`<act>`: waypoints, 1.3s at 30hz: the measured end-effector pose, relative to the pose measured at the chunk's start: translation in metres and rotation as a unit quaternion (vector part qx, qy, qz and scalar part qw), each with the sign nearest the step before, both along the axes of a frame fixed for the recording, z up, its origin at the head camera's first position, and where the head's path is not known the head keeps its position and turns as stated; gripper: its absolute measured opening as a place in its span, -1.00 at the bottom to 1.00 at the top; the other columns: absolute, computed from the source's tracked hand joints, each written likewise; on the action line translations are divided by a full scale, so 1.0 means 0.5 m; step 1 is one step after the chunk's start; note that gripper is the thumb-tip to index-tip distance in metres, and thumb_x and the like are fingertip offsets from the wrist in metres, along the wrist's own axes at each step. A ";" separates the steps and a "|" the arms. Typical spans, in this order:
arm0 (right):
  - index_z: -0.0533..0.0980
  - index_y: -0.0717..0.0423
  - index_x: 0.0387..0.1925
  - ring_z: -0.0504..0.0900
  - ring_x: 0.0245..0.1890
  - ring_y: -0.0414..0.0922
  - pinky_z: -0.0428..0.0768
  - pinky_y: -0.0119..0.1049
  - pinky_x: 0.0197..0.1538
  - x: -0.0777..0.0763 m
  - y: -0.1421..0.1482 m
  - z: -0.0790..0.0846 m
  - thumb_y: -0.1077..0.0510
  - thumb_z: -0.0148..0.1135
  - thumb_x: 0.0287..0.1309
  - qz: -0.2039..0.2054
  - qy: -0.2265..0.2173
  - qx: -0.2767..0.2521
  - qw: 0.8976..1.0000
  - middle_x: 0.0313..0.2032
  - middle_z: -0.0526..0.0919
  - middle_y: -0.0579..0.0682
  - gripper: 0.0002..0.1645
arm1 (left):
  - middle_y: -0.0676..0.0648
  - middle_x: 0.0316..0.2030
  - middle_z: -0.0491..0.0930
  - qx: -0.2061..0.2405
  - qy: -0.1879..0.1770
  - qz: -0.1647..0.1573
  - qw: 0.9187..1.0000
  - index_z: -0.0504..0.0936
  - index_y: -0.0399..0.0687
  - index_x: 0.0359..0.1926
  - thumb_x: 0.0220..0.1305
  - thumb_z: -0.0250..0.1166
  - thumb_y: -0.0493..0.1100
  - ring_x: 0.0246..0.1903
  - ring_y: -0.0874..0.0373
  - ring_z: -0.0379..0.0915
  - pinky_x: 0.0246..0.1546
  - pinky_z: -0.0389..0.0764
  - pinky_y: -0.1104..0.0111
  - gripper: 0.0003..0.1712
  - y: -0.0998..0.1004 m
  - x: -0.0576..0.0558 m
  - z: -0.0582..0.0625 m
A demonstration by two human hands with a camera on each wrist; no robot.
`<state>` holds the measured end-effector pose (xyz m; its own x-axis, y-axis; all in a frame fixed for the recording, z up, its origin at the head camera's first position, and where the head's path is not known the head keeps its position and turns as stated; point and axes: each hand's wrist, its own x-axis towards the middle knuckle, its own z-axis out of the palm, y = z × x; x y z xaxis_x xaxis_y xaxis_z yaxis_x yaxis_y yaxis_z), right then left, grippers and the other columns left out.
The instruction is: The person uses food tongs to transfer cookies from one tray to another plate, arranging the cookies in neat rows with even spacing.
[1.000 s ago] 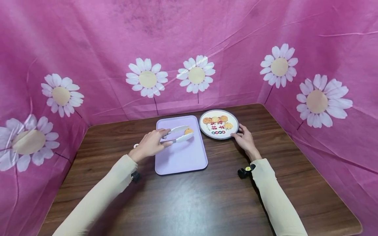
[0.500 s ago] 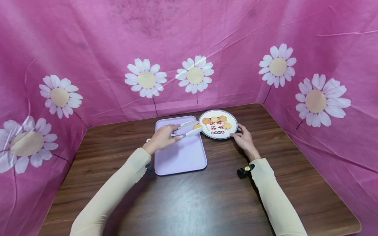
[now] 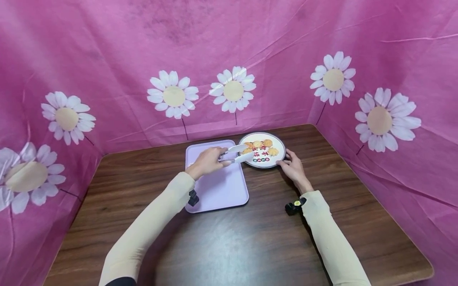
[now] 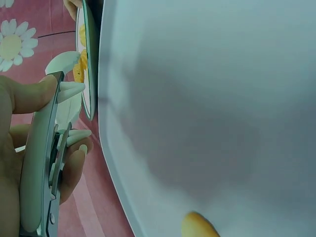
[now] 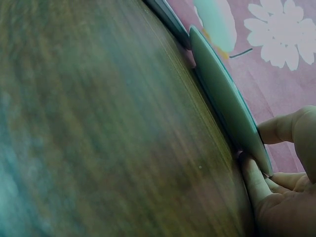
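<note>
My left hand point(image 3: 207, 162) grips metal tongs point(image 3: 245, 157) with white scalloped tips, which reach over the left rim of a round white plate point(image 3: 270, 162). A cookie point(image 3: 247, 151) lies between the tips, at the plate's left side. Several more golden cookies point(image 3: 267, 143) sit toward the plate's back, beside red printed characters. My right hand point(image 3: 294, 170) holds the plate's right rim; in the right wrist view its thumb lies on top and other fingers lie under the edge. Another cookie point(image 4: 198, 227) rests on the lilac tray point(image 3: 225, 192), hidden behind my left hand in the head view.
The tray lies on a dark wooden table point(image 3: 229, 246), left of the plate and close to it. A pink cloth point(image 3: 207, 47) printed with white daisies hangs behind and along both sides. A black wrist camera point(image 3: 292, 208) sits on my right wrist.
My left hand has moved right, carrying the tongs and cookie from above the tray to over the plate's left side. My right hand still holds the plate's rim.
</note>
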<state>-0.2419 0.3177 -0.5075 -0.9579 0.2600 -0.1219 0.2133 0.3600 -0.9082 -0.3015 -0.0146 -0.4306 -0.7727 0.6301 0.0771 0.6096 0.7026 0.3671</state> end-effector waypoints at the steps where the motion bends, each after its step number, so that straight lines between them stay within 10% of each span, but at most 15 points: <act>1: -0.09 0.15 0.67 0.37 0.50 0.23 0.32 0.01 0.54 -0.001 0.000 0.001 0.12 0.21 0.41 0.000 0.001 0.001 1.000 0.58 0.16 0.32 0.00 | -0.11 -0.28 0.64 -0.001 0.002 -0.003 1.000 0.59 -0.11 0.33 0.37 0.39 0.06 -0.30 0.06 0.47 -0.20 0.56 0.12 -0.39 0.005 -0.003 0.000; 12: -0.08 0.16 0.67 0.38 0.49 0.22 0.34 0.01 0.52 0.000 -0.003 -0.004 0.14 0.20 0.41 -0.001 0.004 0.005 1.000 0.57 0.19 0.32 -0.01 | 0.03 -0.47 0.37 -0.012 -0.011 -0.016 1.000 0.69 -0.16 -0.03 0.36 0.40 0.04 -0.36 0.10 0.37 -0.31 0.44 0.22 -0.63 0.058 -0.019 0.011; 24: -0.05 0.19 0.66 0.40 0.47 0.23 0.35 0.00 0.51 -0.003 -0.007 -0.005 0.17 0.20 0.40 -0.003 0.009 0.005 1.000 0.55 0.22 0.34 -0.03 | -0.19 0.08 0.70 -0.041 -0.027 -0.015 0.999 0.49 -0.20 0.43 0.38 0.37 0.09 -0.09 0.02 0.54 0.02 0.63 0.07 -0.27 0.095 -0.030 0.012; 39: -0.05 0.18 0.66 0.42 0.45 0.21 0.37 0.01 0.49 -0.008 -0.004 -0.009 0.18 0.21 0.39 -0.003 0.013 -0.005 1.000 0.54 0.24 0.32 -0.02 | -0.12 -0.19 0.71 -0.055 -0.023 -0.017 0.998 0.58 -0.13 0.34 0.36 0.39 0.07 -0.19 0.03 0.54 -0.10 0.62 0.07 -0.36 0.133 -0.042 0.003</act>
